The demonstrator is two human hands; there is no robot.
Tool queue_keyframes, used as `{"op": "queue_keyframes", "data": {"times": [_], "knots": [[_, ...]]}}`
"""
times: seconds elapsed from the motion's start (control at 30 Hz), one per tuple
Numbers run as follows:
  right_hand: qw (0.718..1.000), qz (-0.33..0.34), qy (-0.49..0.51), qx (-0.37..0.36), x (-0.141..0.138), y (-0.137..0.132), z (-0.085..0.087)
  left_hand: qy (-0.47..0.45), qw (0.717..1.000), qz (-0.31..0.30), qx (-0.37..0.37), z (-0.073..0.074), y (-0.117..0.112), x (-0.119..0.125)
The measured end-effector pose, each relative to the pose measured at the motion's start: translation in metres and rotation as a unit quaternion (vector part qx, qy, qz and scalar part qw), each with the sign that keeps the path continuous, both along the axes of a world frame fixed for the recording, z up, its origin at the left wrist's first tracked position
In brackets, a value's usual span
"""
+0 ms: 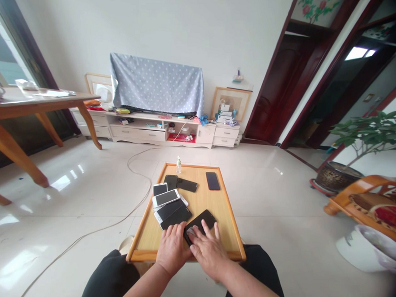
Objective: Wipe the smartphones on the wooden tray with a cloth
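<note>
A black smartphone (208, 218) lies at a slant near the front of a small wooden table (225, 230). My left hand (172, 249) is closed at its lower left edge, steadying it. My right hand (209, 253) rests over the screen with some fingers fanned out. Under its fingertips is a small crumpled whitish wipe (191, 230), pressed on the glass. Just left of my hands several phones overlap, among them a white phone (166, 198) and a larger dark-screened phone (175, 214). Behind them lies a black phone (187, 185).
A small clear bottle with a green top (179, 165) stands at the table's far edge. A dark phone with a red edge (212, 181) lies at the far right. A cable (116, 226) crosses the floor on the left; a white bucket (361, 247) stands right.
</note>
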State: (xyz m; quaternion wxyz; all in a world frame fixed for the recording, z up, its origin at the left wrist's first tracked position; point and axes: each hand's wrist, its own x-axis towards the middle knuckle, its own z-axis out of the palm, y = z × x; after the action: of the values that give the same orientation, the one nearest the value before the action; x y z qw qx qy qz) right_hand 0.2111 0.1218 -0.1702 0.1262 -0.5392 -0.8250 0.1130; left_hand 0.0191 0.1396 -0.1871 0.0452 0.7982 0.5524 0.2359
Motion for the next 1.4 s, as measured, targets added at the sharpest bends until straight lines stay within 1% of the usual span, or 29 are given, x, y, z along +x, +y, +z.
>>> {"op": "queue_keyframes", "data": {"times": [0.03, 0.07, 0.17, 0.2, 0.23, 0.27, 0.37, 0.4, 0.43, 0.47, 0.5, 0.6, 0.63, 0.67, 0.7, 0.8, 0.83, 0.87, 0.9, 1.0, 1.03, 1.07, 1.1, 1.2, 1.23, 1.27, 1.3, 1.4], "knots": [[1.000, 0.001, 0.002, -0.003, 0.000, 0.002, 0.000, -0.001, 1.000, -0.001, 0.001, 0.000, 0.000, 0.000], [1.000, -0.019, 0.000, -0.005, 0.002, 0.006, 0.001, -0.002, 1.000, -0.003, 0.003, 0.000, 0.000, 0.000], [0.992, -0.122, -0.019, -0.002, 0.007, 0.024, 0.004, -0.006, 1.000, -0.003, 0.010, -0.002, 0.001, -0.001], [0.990, -0.136, -0.023, -0.001, 0.006, 0.027, 0.005, -0.008, 1.000, -0.003, 0.011, -0.003, 0.002, -0.001], [0.991, -0.131, -0.023, -0.002, 0.002, 0.029, 0.005, -0.011, 1.000, -0.002, 0.012, -0.004, 0.002, -0.001], [0.994, -0.107, -0.017, -0.004, -0.003, 0.027, 0.005, -0.015, 1.000, -0.002, 0.014, -0.005, 0.002, -0.002], [1.000, 0.013, 0.011, -0.016, -0.020, 0.016, 0.004, -0.020, 1.000, 0.000, 0.020, -0.009, 0.003, -0.004], [0.999, 0.039, 0.015, -0.019, -0.023, 0.015, 0.004, -0.022, 1.000, 0.001, 0.021, -0.010, 0.003, -0.004], [0.999, 0.047, 0.015, -0.021, -0.023, 0.015, 0.005, -0.024, 0.999, 0.001, 0.022, -0.011, 0.003, -0.005], [0.999, 0.033, 0.010, -0.023, -0.021, 0.018, 0.006, -0.026, 0.999, 0.001, 0.021, -0.011, 0.003, -0.005], [1.000, 0.000, 0.002, -0.026, -0.018, 0.024, 0.007, -0.029, 0.999, 0.001, 0.020, -0.011, 0.003, -0.005], [0.991, -0.127, -0.025, -0.039, -0.007, 0.040, 0.010, -0.032, 0.999, 0.000, 0.013, -0.010, 0.002, -0.005], [0.988, -0.149, -0.030, -0.041, -0.006, 0.041, 0.010, -0.030, 0.999, 0.000, 0.012, -0.010, 0.002, -0.005], [0.987, -0.151, -0.031, -0.040, -0.007, 0.040, 0.010, -0.029, 1.000, 0.000, 0.011, -0.010, 0.002, -0.005], [0.990, -0.133, -0.028, -0.038, -0.010, 0.035, 0.008, -0.028, 1.000, 0.001, 0.012, -0.010, 0.002, -0.005], [0.999, -0.030, -0.005, -0.026, -0.020, 0.015, 0.002, -0.023, 1.000, 0.002, 0.019, -0.011, 0.003, -0.005], [1.000, -0.011, 0.000, -0.023, -0.020, 0.010, 0.001, -0.021, 1.000, 0.003, 0.020, -0.011, 0.003, -0.005], [1.000, -0.013, 0.001, -0.022, -0.018, 0.007, 0.000, -0.019, 1.000, 0.003, 0.019, -0.011, 0.003, -0.005], [0.999, -0.036, 0.000, -0.023, -0.014, 0.007, -0.001, -0.017, 1.000, 0.002, 0.018, -0.010, 0.003, -0.005], [0.987, -0.159, -0.015, -0.026, 0.005, 0.013, 0.000, -0.010, 1.000, 0.000, 0.012, -0.006, 0.002, -0.004], [0.982, -0.184, -0.019, -0.022, 0.010, 0.015, 0.000, -0.007, 1.000, 0.001, 0.009, -0.005, 0.002, -0.004], [0.982, -0.188, -0.020, -0.016, 0.013, 0.014, -0.001, -0.003, 1.000, 0.003, 0.006, -0.003, 0.001, -0.003], [0.985, -0.171, -0.018, -0.010, 0.015, 0.012, -0.002, 0.000, 1.000, 0.006, 0.003, -0.001, 0.001, -0.003], [0.997, -0.072, 0.003, -0.004, 0.011, -0.002, -0.005, 0.008, 1.000, 0.011, -0.007, 0.005, -0.001, 0.000], [0.998, -0.055, 0.009, -0.004, 0.009, -0.006, -0.006, 0.012, 1.000, 0.011, -0.012, 0.007, -0.001, 0.001], [0.998, -0.056, 0.013, -0.004, 0.009, -0.008, -0.006, 0.017, 1.000, 0.012, -0.016, 0.010, -0.001, 0.002], [0.997, -0.073, 0.013, -0.004, 0.011, -0.009, -0.006, 0.024, 0.999, 0.010, -0.021, 0.013, -0.002, 0.004], [0.988, -0.154, 0.004, -0.002, 0.020, -0.001, -0.006, 0.057, 0.998, -0.005, -0.034, 0.023, -0.001, 0.011]]}}
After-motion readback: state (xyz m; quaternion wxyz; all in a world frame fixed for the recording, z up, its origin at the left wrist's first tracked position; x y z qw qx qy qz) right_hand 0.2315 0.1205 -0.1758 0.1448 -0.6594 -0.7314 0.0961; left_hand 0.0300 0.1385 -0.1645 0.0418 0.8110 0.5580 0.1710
